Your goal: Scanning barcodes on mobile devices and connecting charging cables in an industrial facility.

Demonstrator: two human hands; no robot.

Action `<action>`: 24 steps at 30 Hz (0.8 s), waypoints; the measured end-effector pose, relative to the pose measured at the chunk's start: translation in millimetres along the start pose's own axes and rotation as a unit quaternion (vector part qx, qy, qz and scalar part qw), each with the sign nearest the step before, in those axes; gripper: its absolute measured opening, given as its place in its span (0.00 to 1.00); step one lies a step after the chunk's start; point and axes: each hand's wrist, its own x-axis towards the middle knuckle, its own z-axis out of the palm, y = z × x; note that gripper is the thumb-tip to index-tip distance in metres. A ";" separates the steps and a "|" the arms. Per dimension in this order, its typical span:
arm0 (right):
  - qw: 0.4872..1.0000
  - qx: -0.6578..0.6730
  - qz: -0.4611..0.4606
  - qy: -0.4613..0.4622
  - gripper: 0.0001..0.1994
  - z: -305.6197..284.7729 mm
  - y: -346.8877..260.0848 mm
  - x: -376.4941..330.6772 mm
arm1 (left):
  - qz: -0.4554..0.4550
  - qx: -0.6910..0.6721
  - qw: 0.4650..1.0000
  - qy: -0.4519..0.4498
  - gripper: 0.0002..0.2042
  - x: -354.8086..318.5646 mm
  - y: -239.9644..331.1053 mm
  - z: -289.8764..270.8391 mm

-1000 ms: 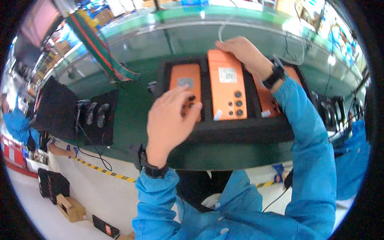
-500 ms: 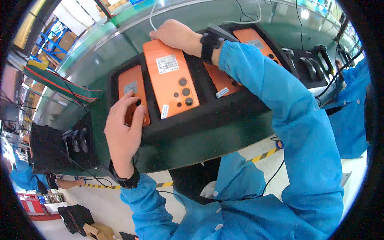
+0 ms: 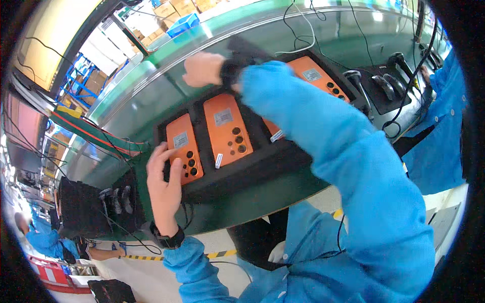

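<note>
Orange smartphones lie back up in a black foam tray (image 3: 257, 164), each in its own recess. My left hand (image 3: 164, 194) is open, fingers and thumb apart, at the near left side of the leftmost phone (image 3: 174, 126). The middle phone (image 3: 220, 103) lies flat, with a white label, round camera lenses and a small white tab at its lower edge. Beyond its far end is my right hand (image 3: 203, 69), above the green bench and apart from the phone; its fingers are blurred. My right sleeve mostly hides another phone (image 3: 270, 125). One more phone (image 3: 298, 65) shows at the right.
A white cable (image 3: 309, 33) and black cables cross the far bench. Handheld dark devices (image 3: 391, 83) lie on a black mat at the right, and similar ones (image 3: 117, 201) stand at the left. A co-worker in a blue sleeve (image 3: 437, 131) is at the right.
The middle phone was raised at its far end under my right hand; now it lies down in the tray. My right hand has come off it. My left hand stays by the leftmost phone.
</note>
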 end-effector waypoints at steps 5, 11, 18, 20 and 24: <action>0.941 0.245 -0.048 0.228 0.19 -103.0 90.9 -160.7 | -0.212 -0.314 0.922 0.082 0.29 -45.7 -41.1 -16.6; 0.646 0.720 0.237 0.095 0.22 -68.2 200.9 -258.5 | -0.280 -0.661 0.690 0.091 0.29 -51.7 -60.7 4.0; 0.661 0.681 0.264 0.171 0.19 -2.7 254.5 -257.5 | -0.239 -0.411 0.880 0.014 0.23 -73.8 -161.1 25.1; 0.557 0.802 0.193 0.089 0.19 -2.7 258.9 -252.5 | -0.019 0.077 0.986 -0.148 0.21 -75.7 -183.2 21.2; 0.562 0.758 0.286 0.164 0.19 -18.6 200.7 -254.2 | -0.341 -0.624 0.703 0.028 0.19 -66.4 -162.7 22.6</action>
